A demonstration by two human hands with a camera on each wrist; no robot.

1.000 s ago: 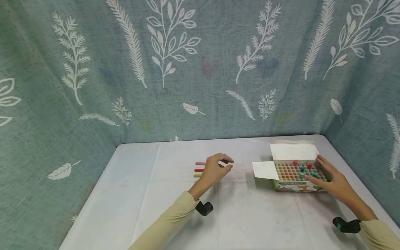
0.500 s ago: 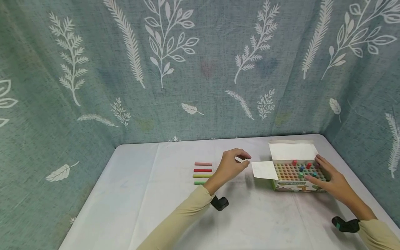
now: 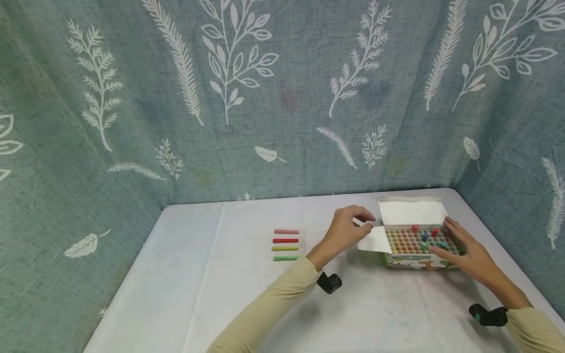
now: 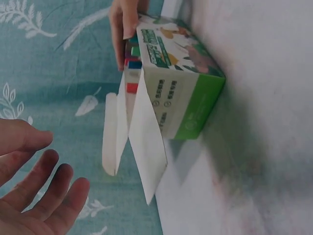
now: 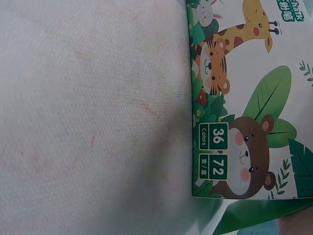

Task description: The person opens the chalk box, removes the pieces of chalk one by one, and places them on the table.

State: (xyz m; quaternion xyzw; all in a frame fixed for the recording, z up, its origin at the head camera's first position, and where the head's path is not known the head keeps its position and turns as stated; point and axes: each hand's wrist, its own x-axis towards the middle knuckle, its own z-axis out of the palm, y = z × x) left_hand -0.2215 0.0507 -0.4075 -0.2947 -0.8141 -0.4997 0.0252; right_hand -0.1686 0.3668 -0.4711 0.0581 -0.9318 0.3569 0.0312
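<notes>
My left hand (image 3: 348, 228) is in the air beside the left flap of a chalk box (image 3: 423, 262), thumb and fingers apart with nothing between them. In the left wrist view the same hand's fingers (image 4: 58, 196) are loosely bent. My right hand (image 3: 472, 257) holds the box at its right end, thumb at the near top edge and fingers at the far side. Several chalk sticks, including a red chalk (image 3: 435, 232) and a blue chalk (image 3: 425, 237), stand in the box's perforated insert; many holes are bare. The right wrist view shows the box's printed front (image 5: 254, 107).
Left of the box, a pink chalk (image 3: 286, 231), a red chalk (image 3: 285, 240), a yellow-green chalk (image 3: 285, 248) and a green chalk (image 3: 285, 258) lie in a column on the white-covered table (image 3: 238, 294). A leaf-patterned curtain (image 3: 282, 98) hangs behind.
My left hand has moved right, from over the loose chalks to the box's left flap, uncovering the column of chalks. My right hand has stayed at the box.
</notes>
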